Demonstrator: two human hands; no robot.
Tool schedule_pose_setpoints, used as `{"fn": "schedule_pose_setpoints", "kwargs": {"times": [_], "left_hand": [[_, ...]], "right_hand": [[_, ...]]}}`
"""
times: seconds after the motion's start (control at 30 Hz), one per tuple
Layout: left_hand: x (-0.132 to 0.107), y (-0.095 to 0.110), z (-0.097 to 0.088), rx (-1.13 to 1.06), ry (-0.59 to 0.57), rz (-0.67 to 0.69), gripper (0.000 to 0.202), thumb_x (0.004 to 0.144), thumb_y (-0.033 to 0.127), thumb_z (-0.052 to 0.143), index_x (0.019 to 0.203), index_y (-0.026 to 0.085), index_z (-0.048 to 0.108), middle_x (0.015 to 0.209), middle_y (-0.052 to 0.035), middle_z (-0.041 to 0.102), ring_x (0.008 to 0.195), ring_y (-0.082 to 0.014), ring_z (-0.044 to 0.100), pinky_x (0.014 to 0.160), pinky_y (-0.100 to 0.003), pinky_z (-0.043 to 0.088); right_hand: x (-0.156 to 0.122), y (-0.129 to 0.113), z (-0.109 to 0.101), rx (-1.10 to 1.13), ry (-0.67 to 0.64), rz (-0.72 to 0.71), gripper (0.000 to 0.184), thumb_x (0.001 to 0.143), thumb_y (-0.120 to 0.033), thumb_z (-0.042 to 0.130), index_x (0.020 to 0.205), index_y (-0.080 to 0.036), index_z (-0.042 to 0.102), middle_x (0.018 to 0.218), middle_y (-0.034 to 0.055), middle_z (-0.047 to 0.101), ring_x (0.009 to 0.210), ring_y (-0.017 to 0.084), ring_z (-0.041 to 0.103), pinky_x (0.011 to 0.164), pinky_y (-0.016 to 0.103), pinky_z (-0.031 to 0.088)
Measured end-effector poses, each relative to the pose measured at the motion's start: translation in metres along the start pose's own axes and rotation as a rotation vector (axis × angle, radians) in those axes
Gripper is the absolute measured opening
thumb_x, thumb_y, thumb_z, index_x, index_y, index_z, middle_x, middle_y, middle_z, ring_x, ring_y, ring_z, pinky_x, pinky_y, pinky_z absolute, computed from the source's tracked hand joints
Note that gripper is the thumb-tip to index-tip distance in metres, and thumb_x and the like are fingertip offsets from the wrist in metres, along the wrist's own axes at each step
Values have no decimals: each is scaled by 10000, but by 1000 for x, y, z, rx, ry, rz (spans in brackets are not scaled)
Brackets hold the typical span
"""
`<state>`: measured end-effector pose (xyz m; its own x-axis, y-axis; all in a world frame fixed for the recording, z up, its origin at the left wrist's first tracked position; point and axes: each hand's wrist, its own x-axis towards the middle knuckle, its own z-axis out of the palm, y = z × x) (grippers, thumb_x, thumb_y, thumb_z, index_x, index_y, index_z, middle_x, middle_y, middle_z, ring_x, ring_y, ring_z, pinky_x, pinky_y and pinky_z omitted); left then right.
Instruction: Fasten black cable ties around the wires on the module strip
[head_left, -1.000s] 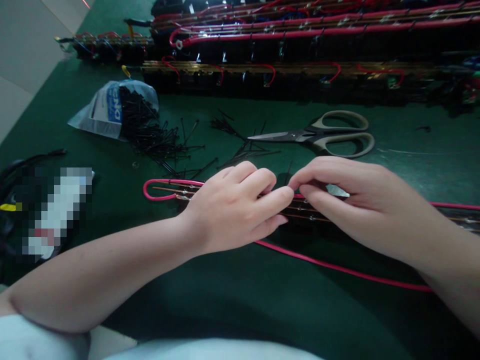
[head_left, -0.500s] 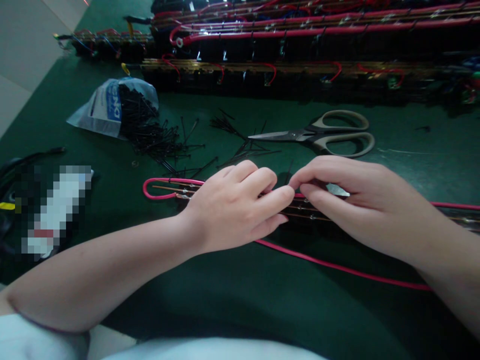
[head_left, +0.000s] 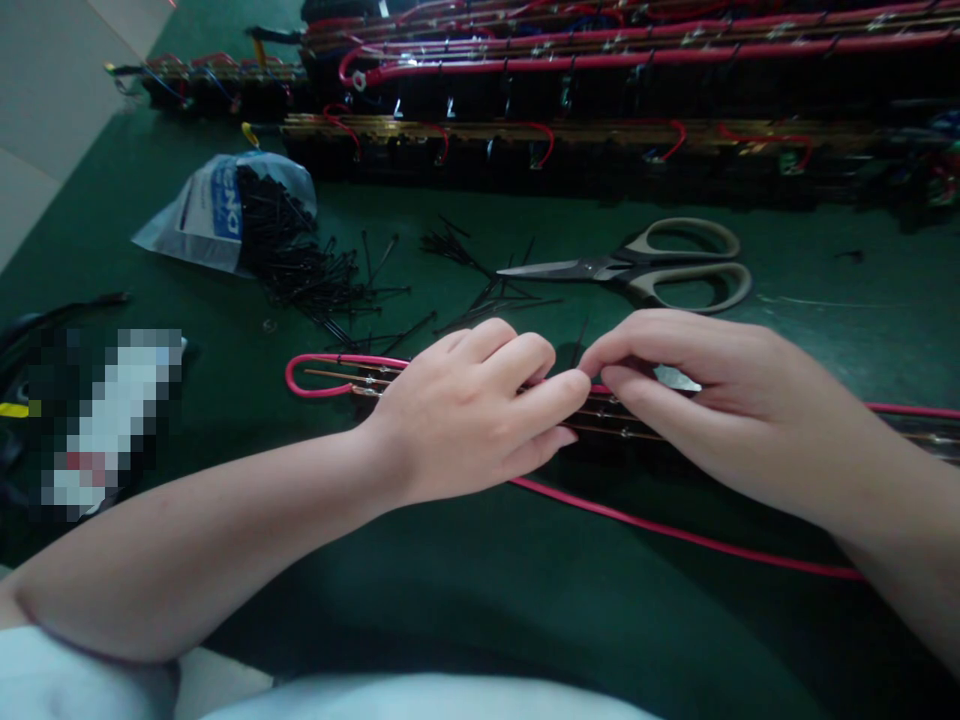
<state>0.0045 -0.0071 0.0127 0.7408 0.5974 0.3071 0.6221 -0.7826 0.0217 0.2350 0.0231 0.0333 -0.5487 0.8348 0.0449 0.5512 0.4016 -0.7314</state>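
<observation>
A long strip with brass-coloured rods [head_left: 626,433] lies across the green table [head_left: 465,600]. A red cable [head_left: 307,360] runs along it and loops at its left end. My left hand [head_left: 472,415] lies over the strip with curled fingers; what they grip is hidden under the hand. Close beside it, my right hand [head_left: 720,410] pinches thumb and forefinger together at the strip's upper edge. From that pinch rises a thin black cable tie [head_left: 580,338]. The fingertips of both hands nearly meet. Red cable also passes below the strip toward the right.
Scissors [head_left: 600,270] lie behind my hands, their blades over loose black cable ties [head_left: 495,295]. An opened plastic bag [head_left: 206,220] spills more ties at left. Several wired strips [head_left: 480,130] line the back. A blurred pale object [head_left: 124,410] is at far left.
Almost nothing differs. Both hands keep their place on the strip, and the view has shifted very slightly.
</observation>
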Motion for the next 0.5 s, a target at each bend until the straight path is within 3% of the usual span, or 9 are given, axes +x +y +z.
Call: {"fn": "schedule_pose_setpoints", "kwargs": {"times": [0.5], "left_hand": [[0,-1,0,4,24,12,215,1080,333,554,1175,174,661,1056,-88,690,919,-236,620,781,-355,544]], "right_hand": [[-1,1,0,-2,10,-8,193,938,-308,550,847,-253,711,811,41,740,694,228,663,577,350,471]]}}
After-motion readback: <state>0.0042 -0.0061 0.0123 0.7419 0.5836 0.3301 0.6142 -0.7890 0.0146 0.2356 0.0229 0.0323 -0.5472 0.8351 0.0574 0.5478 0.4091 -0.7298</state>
